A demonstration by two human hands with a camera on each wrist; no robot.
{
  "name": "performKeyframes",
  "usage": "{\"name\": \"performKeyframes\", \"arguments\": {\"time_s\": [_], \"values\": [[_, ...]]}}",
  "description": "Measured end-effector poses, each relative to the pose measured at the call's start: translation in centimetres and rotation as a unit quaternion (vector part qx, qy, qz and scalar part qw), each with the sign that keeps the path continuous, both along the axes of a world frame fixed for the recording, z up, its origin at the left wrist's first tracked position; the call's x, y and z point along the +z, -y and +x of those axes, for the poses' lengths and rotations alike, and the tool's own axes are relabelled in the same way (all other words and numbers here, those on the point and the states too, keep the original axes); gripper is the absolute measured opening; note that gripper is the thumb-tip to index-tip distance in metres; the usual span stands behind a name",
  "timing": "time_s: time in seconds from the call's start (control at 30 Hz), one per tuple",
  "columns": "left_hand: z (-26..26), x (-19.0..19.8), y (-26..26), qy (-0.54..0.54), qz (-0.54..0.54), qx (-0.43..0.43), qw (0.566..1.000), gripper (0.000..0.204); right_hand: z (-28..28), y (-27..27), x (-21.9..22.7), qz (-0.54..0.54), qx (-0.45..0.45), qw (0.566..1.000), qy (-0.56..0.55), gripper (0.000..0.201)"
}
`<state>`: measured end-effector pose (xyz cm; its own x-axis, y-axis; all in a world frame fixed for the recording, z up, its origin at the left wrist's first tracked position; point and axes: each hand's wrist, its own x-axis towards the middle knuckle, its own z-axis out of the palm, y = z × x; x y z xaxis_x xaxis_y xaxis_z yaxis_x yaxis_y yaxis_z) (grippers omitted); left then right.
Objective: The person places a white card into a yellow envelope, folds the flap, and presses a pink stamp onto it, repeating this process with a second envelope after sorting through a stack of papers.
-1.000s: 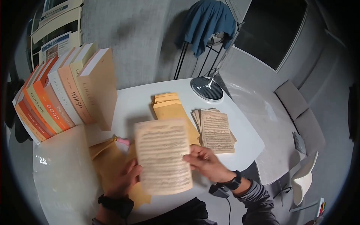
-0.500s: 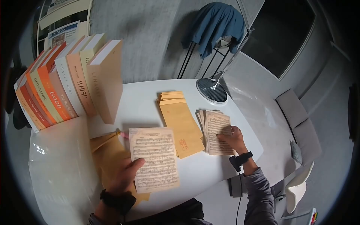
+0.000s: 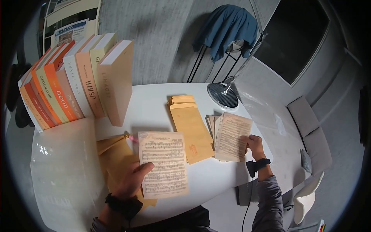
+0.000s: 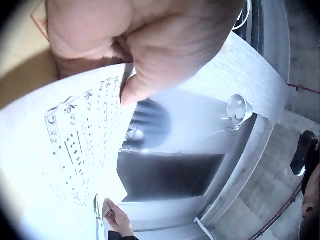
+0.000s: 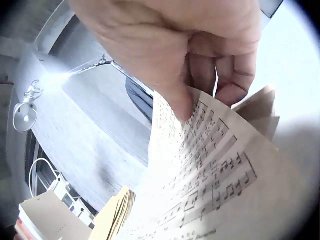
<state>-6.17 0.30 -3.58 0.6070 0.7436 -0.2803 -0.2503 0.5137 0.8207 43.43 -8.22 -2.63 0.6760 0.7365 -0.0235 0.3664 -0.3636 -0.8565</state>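
In the head view my left hand (image 3: 131, 178) holds a sheet of printed music (image 3: 164, 164) by its left edge, thumb on top. The left wrist view shows the thumb (image 4: 135, 90) pressed on the page's edge. At the right, my right hand (image 3: 254, 147) pinches another music sheet (image 3: 233, 136) by its right edge, thumb on the printed face; this sheet tilts over a stack of similar sheets (image 3: 210, 123). In the right wrist view the sheet (image 5: 200, 165) bends below the thumb and curled fingers.
Several brown envelopes (image 3: 191, 127) lie between the sheets. Another brown envelope (image 3: 116, 154) with a pink-handled seal stamp (image 3: 132, 138) lies under my left arm. Upright books (image 3: 77, 85) stand back left, beside a translucent plastic sheet (image 3: 63, 166). A lamp base (image 3: 223, 96) stands at the back.
My right hand has let go of the first sheet, moved right to the stack and lifted its top sheet. The left hand has kept the first sheet and lowered it slightly.
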Motion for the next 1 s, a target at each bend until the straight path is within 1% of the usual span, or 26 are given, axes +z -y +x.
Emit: {"name": "performKeyframes", "arguments": {"time_s": [0.13,0.23,0.27,0.37,0.43,0.53,0.63,0.73,0.77,0.83,0.9,1.0], "values": [[0.0,-0.2,-0.1,0.003,0.001,0.002,1.0,0.038,0.2,0.9,0.6,0.083,0.031,0.994,-0.066,0.022],[0.0,-0.2,-0.1,0.014,-0.008,-0.002,1.0,0.037,0.4,1.3,1.3,0.072,0.031,0.99,-0.118,0.022],[0.0,-0.2,-0.1,0.015,-0.009,-0.001,1.0,0.037,0.7,1.6,1.4,0.083,0.028,0.987,-0.136,0.021],[0.0,-0.4,-0.1,0.017,-0.01,0.005,1.0,0.037,1.0,2.0,1.6,0.123,0.024,0.972,-0.201,0.021],[-0.1,-0.6,-0.1,0.017,-0.014,0.009,1.0,0.037,-0.3,1.9,2.4,0.158,0.023,0.953,-0.257,0.02],[-0.1,-0.7,-0.1,0.03,-0.019,0.009,0.999,0.037,-1.3,1.6,3.0,0.172,0.07,0.944,-0.274,0.021],[-0.2,-0.5,-0.1,0.043,-0.03,0.013,0.999,0.038,-3.9,0.9,4.2,0.175,0.106,0.94,-0.272,0.021],[-0.2,-0.6,-0.1,0.053,-0.046,0.022,0.997,0.039,-5.7,-0.2,4.1,0.16,0.167,0.929,-0.29,0.021],[-0.1,-0.3,0.0,0.069,-0.049,0.026,0.996,0.037,-6.7,-0.5,4.2,0.159,0.172,0.925,-0.298,0.021],[0.0,0.1,0.2,0.068,-0.048,0.036,0.996,0.038,-11.6,-1.6,5.9,0.157,0.187,0.916,-0.319,0.021],[-0.2,0.4,0.2,0.054,-0.045,0.034,0.997,0.039,-14.1,-2.6,5.7,0.141,0.218,0.902,-0.345,0.022],[-0.2,0.4,0.0,0.066,-0.049,0.022,0.996,0.04,-17.4,-4.2,5.1,0.122,0.244,0.883,-0.383,0.024]]}}
